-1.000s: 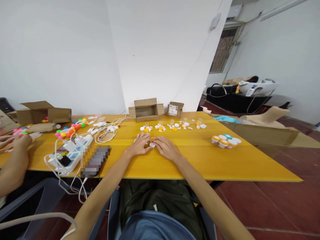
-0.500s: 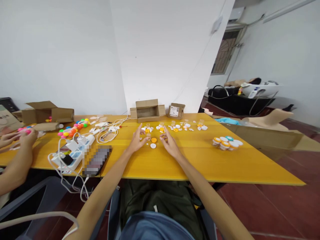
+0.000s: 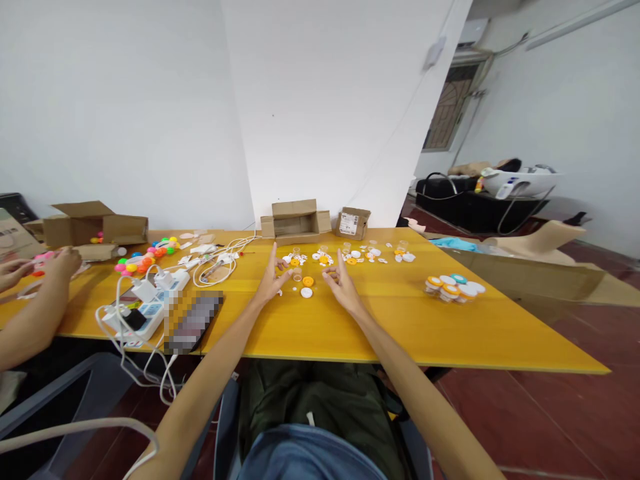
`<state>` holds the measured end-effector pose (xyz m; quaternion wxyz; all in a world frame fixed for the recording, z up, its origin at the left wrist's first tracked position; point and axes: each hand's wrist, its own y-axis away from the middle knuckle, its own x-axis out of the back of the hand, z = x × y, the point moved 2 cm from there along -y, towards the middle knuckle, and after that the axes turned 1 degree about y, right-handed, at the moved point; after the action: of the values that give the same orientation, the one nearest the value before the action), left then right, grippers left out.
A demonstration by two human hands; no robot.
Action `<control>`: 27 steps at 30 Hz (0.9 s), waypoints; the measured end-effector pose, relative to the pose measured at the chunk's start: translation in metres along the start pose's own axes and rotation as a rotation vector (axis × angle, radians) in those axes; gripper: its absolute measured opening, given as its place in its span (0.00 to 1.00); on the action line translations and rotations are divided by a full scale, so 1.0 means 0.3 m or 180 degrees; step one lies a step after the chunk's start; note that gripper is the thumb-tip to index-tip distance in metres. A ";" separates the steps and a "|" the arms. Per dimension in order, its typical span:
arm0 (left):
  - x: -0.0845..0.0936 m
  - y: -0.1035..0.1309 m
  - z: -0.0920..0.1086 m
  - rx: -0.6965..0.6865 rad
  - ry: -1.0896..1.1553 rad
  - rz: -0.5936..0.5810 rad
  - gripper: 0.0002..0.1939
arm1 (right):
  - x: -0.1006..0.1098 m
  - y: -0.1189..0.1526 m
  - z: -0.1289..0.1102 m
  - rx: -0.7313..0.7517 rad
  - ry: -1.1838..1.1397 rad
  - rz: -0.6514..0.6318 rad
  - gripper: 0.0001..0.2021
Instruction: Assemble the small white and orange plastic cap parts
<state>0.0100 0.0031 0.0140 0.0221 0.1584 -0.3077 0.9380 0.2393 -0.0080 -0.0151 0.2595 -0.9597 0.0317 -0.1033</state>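
Observation:
My left hand (image 3: 271, 283) hovers over the yellow table with its fingers apart and nothing in them. Opposite it, my right hand (image 3: 341, 283) is also open and empty, index finger pointing forward. Between the two lie an orange ring-shaped lid (image 3: 308, 282), a white disc (image 3: 307, 292) and a small clear cup (image 3: 297, 274), which is nearest my left fingertips. A tiny white piece (image 3: 295, 289) sits beside the disc. Farther back, small groups of clear cups, orange lids (image 3: 351, 261), white discs (image 3: 409, 257) and small printed pieces are spread in a row.
Two cardboard boxes, one open (image 3: 296, 227) and one smaller (image 3: 352, 223), stand against the wall. Stacked lidded jars (image 3: 453, 288) are at right. A power strip (image 3: 150, 310), phone (image 3: 195, 323) and white cables lie left. Another person's hand (image 3: 60, 267) works near colourful balls (image 3: 147, 259).
Both my hands have shifted slightly; their index fingers now point straighter forward and the right hand has moved a little rightward. The pieces between them stay in place.

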 end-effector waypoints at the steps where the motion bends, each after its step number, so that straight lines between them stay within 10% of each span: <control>1: 0.000 -0.001 0.000 0.0015 0.0017 0.0004 0.45 | 0.001 0.000 0.000 -0.0015 -0.0003 0.0013 0.40; 27: -0.002 -0.003 0.002 0.0195 0.0060 -0.0014 0.46 | 0.011 -0.002 -0.008 -0.0016 0.0009 0.0081 0.38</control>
<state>0.0107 0.0035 0.0148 0.0222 0.1508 -0.2783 0.9483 0.2419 -0.0090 -0.0121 0.2583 -0.9597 0.0446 -0.1014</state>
